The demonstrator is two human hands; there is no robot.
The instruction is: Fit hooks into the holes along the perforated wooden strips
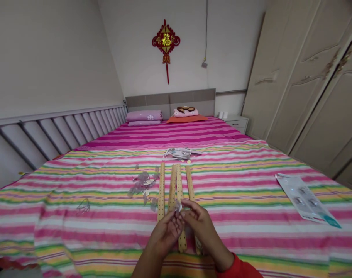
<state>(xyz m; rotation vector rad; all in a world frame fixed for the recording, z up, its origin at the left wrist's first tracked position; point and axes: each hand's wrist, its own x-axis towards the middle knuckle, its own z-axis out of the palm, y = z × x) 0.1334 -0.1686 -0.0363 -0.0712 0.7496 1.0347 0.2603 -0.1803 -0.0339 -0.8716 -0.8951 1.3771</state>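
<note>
My left hand [165,234] and my right hand [199,223] meet low in the middle of the view, fingers pinched together on a small clear piece [178,207] that I cannot name. Under and beyond them lie several long perforated wooden strips [176,189] side by side on the striped bedsheet [251,200]. A scatter of small clear plastic bits [143,184] lies just left of the strips. A red sleeve covers my right wrist.
An opened clear packet with papers [180,153] lies beyond the strips. A flat white package [305,202] rests at the right of the bed. Pillows [144,116] are at the headboard. A padded wall panel runs along the left, wardrobes [315,88] along the right.
</note>
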